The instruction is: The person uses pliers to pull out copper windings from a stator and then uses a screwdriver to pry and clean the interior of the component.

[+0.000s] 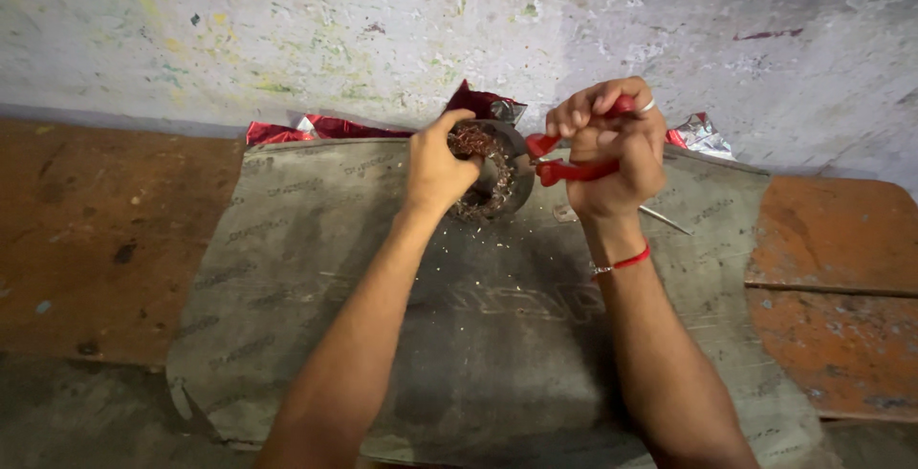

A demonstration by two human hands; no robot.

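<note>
Round grey metal motor stator with reddish copper windings [492, 177]: stands on edge at far middle of mat, copper bits scattered below. Left hand [438, 165] grips its left rim. Right hand [612, 149] clenched on red-handled pliers [569, 158], jaws toward stator. Grey woven sack mat [497, 326] over worn orange-brown floor [96, 230]; stained whitewashed wall [382, 29] behind. Red foil wrappers [316, 129] at wall base; contents not visible.

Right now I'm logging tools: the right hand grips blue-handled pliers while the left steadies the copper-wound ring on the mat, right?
Not quite: the pliers have red handles, not blue, as the head view shows. The right hand does grip them while the left hand steadies the copper-wound ring on the mat.
</note>
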